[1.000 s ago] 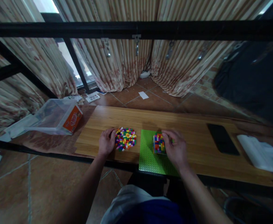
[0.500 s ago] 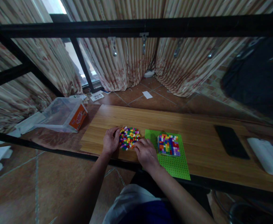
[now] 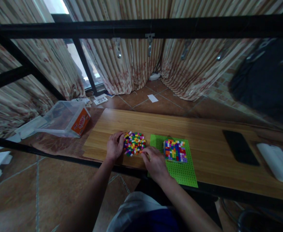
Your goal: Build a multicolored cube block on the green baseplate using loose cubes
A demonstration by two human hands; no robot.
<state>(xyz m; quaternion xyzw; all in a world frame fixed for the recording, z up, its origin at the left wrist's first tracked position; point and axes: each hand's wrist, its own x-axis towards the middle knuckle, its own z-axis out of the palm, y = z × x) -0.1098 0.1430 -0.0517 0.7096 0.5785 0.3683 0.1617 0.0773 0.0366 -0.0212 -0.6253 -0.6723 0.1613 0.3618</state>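
A heap of small, many-coloured toy bricks (image 3: 134, 143) lies on the wooden table between my hands. My left hand (image 3: 114, 145) rests at the heap's left edge, fingers bent and a little apart, with no brick visible in it. At the heap's lower right, my right hand (image 3: 155, 162) pinches what looks like a small orange toy brick (image 3: 141, 151) between thumb and fingertip. To the right, a green studded baseplate (image 3: 180, 174) carries a block (image 3: 175, 149) built of mixed-colour bricks. My right hand partly covers the plate's left edge.
A clear plastic bin (image 3: 59, 117) with an orange label lies at the table's left end. On the right of the wooden table (image 3: 211, 148) are a dark flat phone-like slab (image 3: 240, 146) and a white package (image 3: 276, 162). A black metal bar (image 3: 180, 29) crosses above, before curtains.
My right hand has drawn back slightly to the right from the heap, and its fingertips are now pinched around an orange brick. The left hand has stayed in place.
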